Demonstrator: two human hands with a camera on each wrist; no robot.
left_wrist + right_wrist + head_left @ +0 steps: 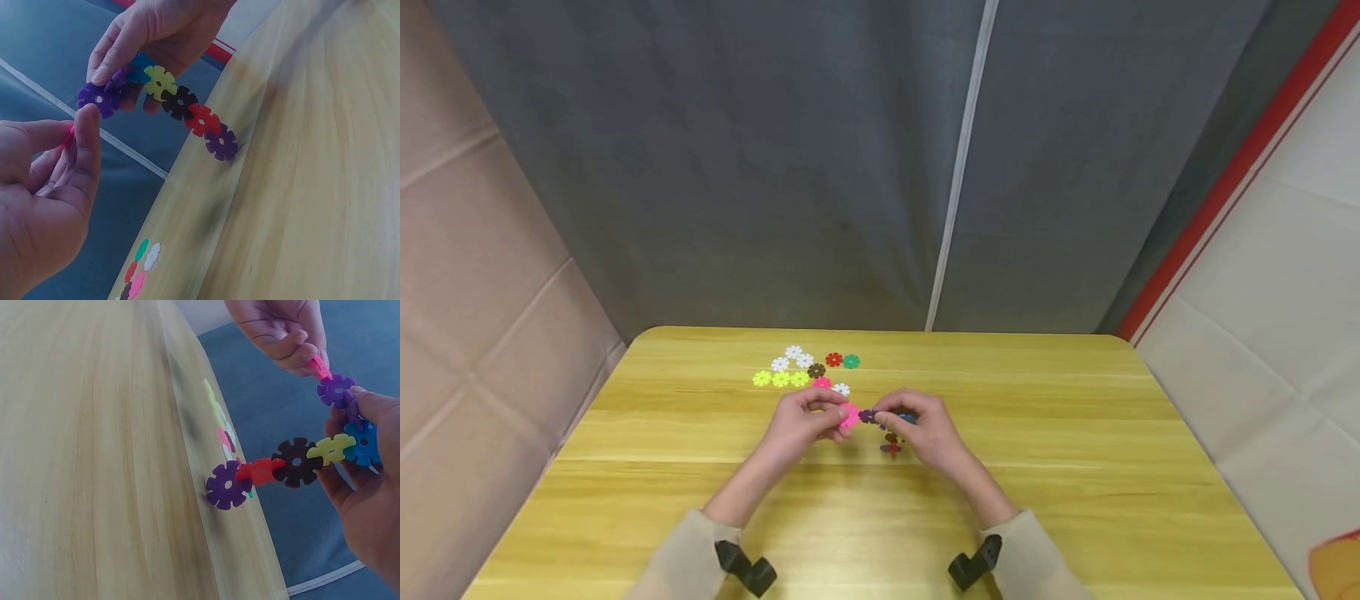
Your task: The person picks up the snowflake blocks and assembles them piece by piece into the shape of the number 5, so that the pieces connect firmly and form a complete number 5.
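Fingers pinching pink disc [849,416] and disc chain [294,464] above yellow wooden table [1075,467], grey curtain [775,167] behind.

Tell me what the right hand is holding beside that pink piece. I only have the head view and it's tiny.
Observer: The right hand grips a chain of slotted discs. Below the fingers it runs yellow, black, red, purple.
Operator: And what exactly is the left hand doing?
Observer: The left hand pinches a pink disc edge-on, right at the chain's top purple disc.
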